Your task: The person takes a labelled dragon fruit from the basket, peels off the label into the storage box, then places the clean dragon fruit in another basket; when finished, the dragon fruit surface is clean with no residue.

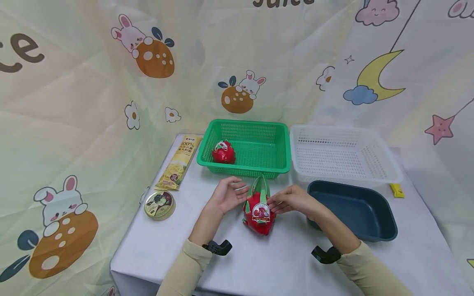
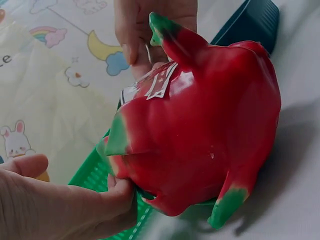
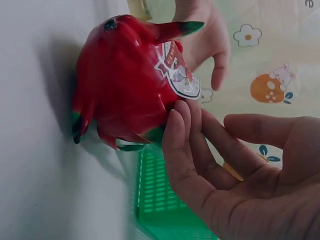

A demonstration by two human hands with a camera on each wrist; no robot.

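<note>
A red dragon fruit (image 1: 258,222) with green leaf tips and a round label is between my two hands, just in front of the green basket (image 1: 244,169). The left hand (image 1: 230,194) is at its left side, fingertips against the skin and thumb held away, as the left wrist view shows. On the opposite side, the right hand (image 1: 292,201) touches the fruit with its fingertips; its thumb (image 3: 260,127) stands apart from the skin. Inside the green basket, at its left end, lies another dragon fruit (image 1: 224,153).
A white basket (image 1: 344,177) stands right of the green one, with a dark blue bin (image 1: 352,213) in front of it. On the left lie a yellow noodle packet (image 1: 179,162) and a round tin (image 1: 159,205). A small yellow packet (image 1: 397,190) shows beside the white basket.
</note>
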